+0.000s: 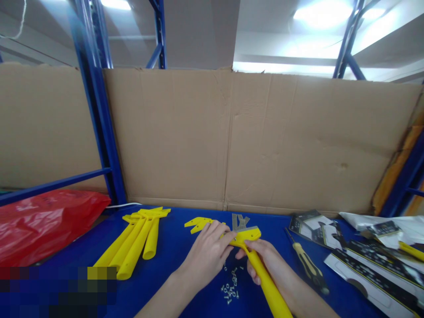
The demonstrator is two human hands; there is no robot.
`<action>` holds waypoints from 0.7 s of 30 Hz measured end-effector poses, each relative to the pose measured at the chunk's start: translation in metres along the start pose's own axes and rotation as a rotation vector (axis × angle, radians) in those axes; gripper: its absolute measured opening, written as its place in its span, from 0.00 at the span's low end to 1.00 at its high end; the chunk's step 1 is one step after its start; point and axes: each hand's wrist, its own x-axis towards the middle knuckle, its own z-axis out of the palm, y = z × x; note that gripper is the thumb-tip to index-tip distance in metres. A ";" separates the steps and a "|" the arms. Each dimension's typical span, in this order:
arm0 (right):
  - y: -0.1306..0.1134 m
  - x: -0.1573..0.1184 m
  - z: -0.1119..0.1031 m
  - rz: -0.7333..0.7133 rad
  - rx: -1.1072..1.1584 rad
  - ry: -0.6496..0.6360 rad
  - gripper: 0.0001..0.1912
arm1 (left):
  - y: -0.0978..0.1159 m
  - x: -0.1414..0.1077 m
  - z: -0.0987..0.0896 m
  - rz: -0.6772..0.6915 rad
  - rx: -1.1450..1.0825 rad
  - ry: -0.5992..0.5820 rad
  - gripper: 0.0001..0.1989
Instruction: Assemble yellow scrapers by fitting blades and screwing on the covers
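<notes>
A yellow scraper (265, 278) with a metal blade along its head slants across the blue table, handle toward the lower right. The fingers of my left hand (212, 249) are closed on the left end of its head. Around the neck, just below the head, my right hand (265, 260) is wrapped. Loose screws and nuts (231, 289) lie below the hands. Behind the scraper head are metal blades (239, 221), and flat yellow pieces (198, 223) lie beyond my left hand.
Several yellow scraper handles (134, 247) are piled at the left, near a red plastic bag (49, 225). A screwdriver (309, 267) lies right of my right hand, beside black-and-white packaging cards (374, 282). A cardboard wall (179, 141) stands behind the table.
</notes>
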 end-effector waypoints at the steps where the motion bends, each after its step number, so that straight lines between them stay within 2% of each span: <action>1: 0.000 0.000 0.000 0.001 -0.002 -0.003 0.16 | 0.000 0.000 0.000 0.016 -0.001 0.005 0.09; 6: 0.000 0.000 0.000 0.023 -0.008 0.009 0.15 | -0.001 0.000 0.001 0.044 -0.010 0.054 0.05; 15: 0.001 0.001 -0.001 0.007 0.046 0.012 0.13 | -0.001 0.000 0.002 0.051 0.007 0.068 0.05; 21: -0.001 -0.001 -0.001 0.019 0.011 -0.025 0.16 | 0.002 0.002 0.003 -0.020 -0.142 0.128 0.08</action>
